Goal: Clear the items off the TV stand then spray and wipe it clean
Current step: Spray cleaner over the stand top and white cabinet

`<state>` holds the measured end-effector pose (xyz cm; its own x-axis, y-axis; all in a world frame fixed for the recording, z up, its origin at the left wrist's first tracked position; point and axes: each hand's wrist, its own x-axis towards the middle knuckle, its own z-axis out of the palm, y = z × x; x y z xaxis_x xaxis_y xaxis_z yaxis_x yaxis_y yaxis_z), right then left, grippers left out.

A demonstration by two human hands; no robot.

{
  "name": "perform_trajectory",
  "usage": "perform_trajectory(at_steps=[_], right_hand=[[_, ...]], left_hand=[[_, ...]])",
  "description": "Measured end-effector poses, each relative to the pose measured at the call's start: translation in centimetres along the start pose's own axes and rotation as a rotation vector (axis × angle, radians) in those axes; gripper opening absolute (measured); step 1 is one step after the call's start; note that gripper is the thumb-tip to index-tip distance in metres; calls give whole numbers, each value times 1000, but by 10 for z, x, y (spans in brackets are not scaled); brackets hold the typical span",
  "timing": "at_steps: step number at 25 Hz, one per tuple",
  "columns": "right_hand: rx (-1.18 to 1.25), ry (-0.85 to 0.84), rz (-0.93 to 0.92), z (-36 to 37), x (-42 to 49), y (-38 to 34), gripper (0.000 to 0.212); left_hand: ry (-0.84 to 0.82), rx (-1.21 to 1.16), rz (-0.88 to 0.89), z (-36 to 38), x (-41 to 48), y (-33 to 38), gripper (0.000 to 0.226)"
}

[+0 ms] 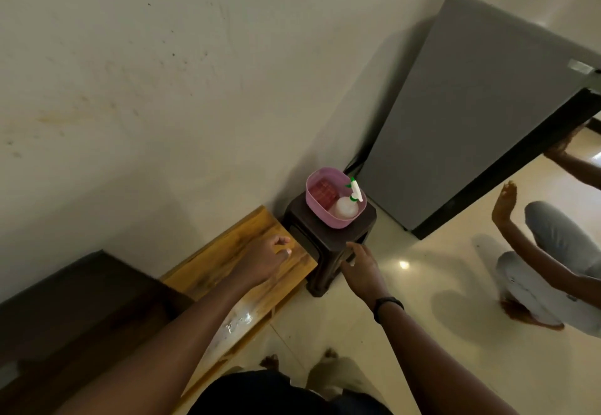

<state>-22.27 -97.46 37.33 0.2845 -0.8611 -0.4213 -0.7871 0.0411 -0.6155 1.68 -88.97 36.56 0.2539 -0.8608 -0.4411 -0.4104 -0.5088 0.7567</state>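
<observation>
The wooden TV stand [227, 271] runs along the wall, its top bare with a wet-looking sheen near me. My left hand [268, 260] is over its right end, fingers curled, with nothing visible in them. My right hand [361, 268] hovers with straight fingers just in front of a dark stool [328, 245] at the stand's right end. On the stool stands a pink tub [317, 211] that holds a white spray bottle [346, 208] with a green-trimmed nozzle and a red cloth [323, 192].
A large grey flat panel [465, 105] leans tilted beyond the stool, held at its far edge by another person's hand [557, 148]. That person [553, 271] crouches on the tiled floor at the right, one hand raised. A dark cabinet [74, 310] adjoins the stand's left.
</observation>
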Motion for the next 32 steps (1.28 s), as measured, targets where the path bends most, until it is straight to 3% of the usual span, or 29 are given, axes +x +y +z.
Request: perform_trajectory(at_steps=[11,17,22,25,28,32], right_hand=[[70,-88,-22,-73,226,33,49],[-131,-245,23,-78,323,52,71],[-182,-386,81,-63,372,65,56],[-147,-366,100,-52,386,67,47],[-161,-273,-4,-54,373,59,38],[-139,-154,-322,-67,322,28,31]], left_hand=[[132,-1,-203,39,126,77,33],[207,-40,-338,62,154,116,32],[184,-25,-437,78,152,121,36],[196,-31,-471,79,144,115,35],[211,-62,-496,81,131,113,35],[245,-106,-502,87,113,105,36]])
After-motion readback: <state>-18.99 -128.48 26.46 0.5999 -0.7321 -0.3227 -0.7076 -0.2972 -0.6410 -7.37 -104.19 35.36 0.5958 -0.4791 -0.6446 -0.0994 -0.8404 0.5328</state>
